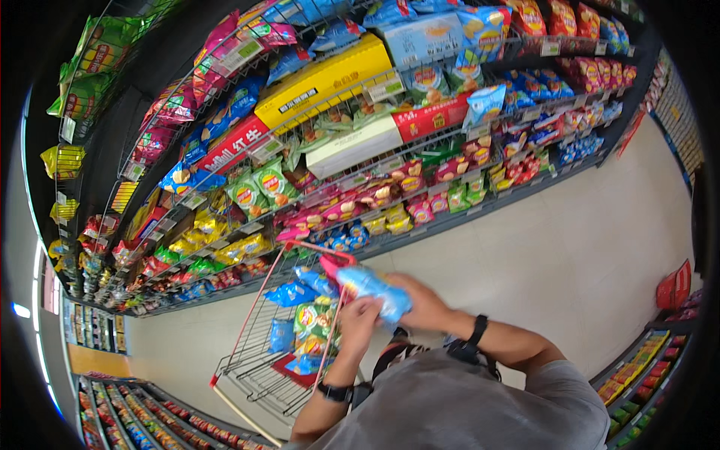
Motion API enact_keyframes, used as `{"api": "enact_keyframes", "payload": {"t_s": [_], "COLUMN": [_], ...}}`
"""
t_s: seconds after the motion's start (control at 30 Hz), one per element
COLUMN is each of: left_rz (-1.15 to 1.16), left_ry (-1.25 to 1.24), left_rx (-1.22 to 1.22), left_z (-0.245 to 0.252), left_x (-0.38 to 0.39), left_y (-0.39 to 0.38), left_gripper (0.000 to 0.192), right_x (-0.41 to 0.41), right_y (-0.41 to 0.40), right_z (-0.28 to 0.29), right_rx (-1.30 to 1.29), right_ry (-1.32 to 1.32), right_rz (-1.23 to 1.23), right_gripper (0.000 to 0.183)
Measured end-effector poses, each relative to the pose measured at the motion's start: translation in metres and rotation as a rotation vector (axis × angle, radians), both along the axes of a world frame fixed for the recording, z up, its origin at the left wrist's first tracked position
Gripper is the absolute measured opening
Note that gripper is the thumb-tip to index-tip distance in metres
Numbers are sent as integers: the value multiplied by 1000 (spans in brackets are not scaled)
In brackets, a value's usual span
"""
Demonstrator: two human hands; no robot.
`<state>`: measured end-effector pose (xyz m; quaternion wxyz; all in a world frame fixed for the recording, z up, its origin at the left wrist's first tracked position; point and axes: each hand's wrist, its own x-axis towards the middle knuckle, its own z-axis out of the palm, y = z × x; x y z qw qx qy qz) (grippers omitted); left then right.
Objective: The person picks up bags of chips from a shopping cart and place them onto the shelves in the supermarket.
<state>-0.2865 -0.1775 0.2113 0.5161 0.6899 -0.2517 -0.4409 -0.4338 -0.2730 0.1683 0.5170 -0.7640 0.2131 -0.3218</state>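
Note:
A light-blue snack bag [371,289] is held between both hands, slightly blurred, above the near side of a wire shopping cart [247,360]. My left hand [360,318] grips its lower left edge with the fingertips. My right hand [419,301] holds its right side. A pink bag [331,267] lies just beyond it at the cart's rim; whether a hand touches it cannot be told. Inside the cart are several blue bags [291,293], a green chip bag [312,318] and an orange-yellow bag [310,344].
Long shelves of bagged snacks [343,211] run along the far side, with yellow [332,79] and red [239,143] cartons among them. A red basket [673,287] stands at right. Lower shelving is at bottom right [635,371] and bottom left [146,416]. Pale tiled floor [540,247] lies between.

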Motion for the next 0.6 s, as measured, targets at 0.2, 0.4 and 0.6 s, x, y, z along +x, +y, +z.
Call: {"api": "enact_keyframes", "payload": {"t_s": [0.2,0.4,0.6], "left_rz": [-236,-651,-525], "left_ry": [-258,154,162], "left_rx": [-273,-306,-128], "left_z": [12,-10,-22], "left_x": [-25,-38,-55], "left_y": [-51,-90,-99], "left_gripper": [28,53,42], "right_x": [-86,-121,-112], "right_y": [-29,-16,-16], "right_z": [-38,-19,-16], "right_rx": [681,1097,904], "right_ry": [-198,-568,-495], "right_rz": [-260,-67,-151], "right_gripper": [56,57,64]}}
